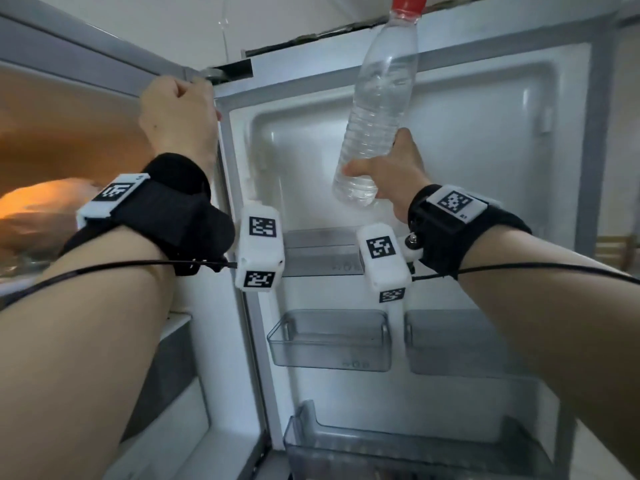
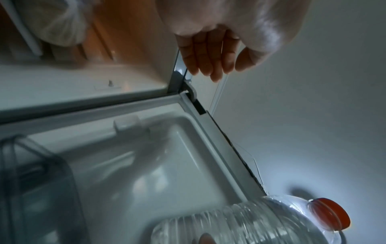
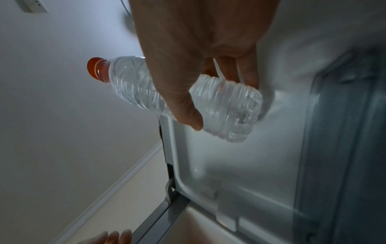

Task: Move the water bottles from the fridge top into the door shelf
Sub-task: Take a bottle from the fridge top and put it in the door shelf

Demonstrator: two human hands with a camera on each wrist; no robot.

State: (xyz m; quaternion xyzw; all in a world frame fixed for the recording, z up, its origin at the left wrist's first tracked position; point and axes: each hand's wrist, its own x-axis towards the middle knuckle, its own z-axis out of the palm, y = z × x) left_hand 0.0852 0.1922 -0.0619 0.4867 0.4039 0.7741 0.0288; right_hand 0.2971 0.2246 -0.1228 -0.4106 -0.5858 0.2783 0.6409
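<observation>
The right hand has its grip closed round the lower body of a clear water bottle with a red cap; the bottle stands nearly upright, cap tilted toward one o'clock, in the air before the open fridge door; the grey door shelves lie at six o'clock from it; the left hand, at nine o'clock of the bottle, holds nothing, its fingers loosely extended at the fridge's top corner.

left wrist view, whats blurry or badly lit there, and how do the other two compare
Left wrist: dim, the water bottle and door shelf smeared, left hand sharper. Right wrist: palm of the right hand soft, door liner streaked. Head: sharper, warm orange glow inside the fridge, edges bowed.
</observation>
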